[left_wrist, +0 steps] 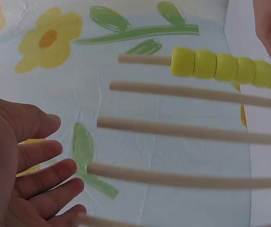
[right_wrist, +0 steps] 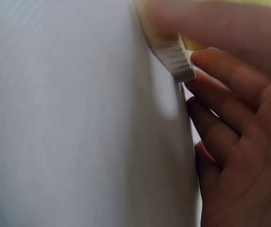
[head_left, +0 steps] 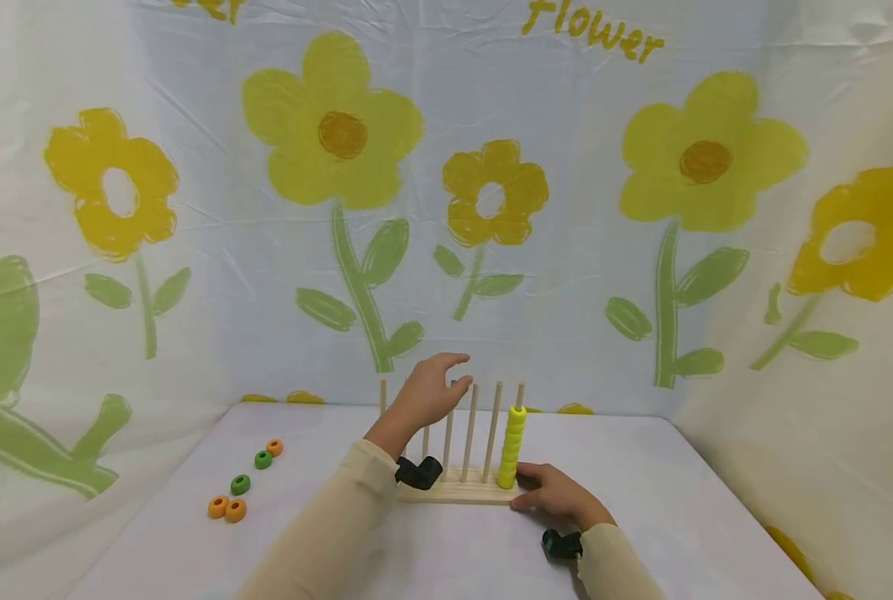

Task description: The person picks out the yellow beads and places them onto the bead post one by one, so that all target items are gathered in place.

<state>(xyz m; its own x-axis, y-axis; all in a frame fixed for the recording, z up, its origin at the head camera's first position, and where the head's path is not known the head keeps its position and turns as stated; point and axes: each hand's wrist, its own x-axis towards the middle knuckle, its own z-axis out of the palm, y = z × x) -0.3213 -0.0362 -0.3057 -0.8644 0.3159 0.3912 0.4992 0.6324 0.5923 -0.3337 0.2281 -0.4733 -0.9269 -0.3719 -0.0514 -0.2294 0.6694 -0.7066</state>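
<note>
A wooden bead rack with upright rods stands on the table, its flat base [head_left: 457,497] facing me. Yellow beads [head_left: 512,446] are stacked on its rightmost rod, with the rod's tip showing above them. My left hand [head_left: 430,392] is raised at the tops of the middle rods. In the left wrist view its fingers [left_wrist: 55,189] are spread and relaxed, with nothing held, beside the bare rod ends. My right hand [head_left: 559,493] grips the right end of the base. The right wrist view shows the thumb on one side of the base end [right_wrist: 180,61] and fingers on the other.
On the left of the white table [head_left: 154,550] lie loose beads: a far orange bead [head_left: 275,447], two green beads [head_left: 240,484] and a nearer pair of orange beads [head_left: 226,508]. A flower-printed cloth [head_left: 566,292] hangs behind the table and along its sides.
</note>
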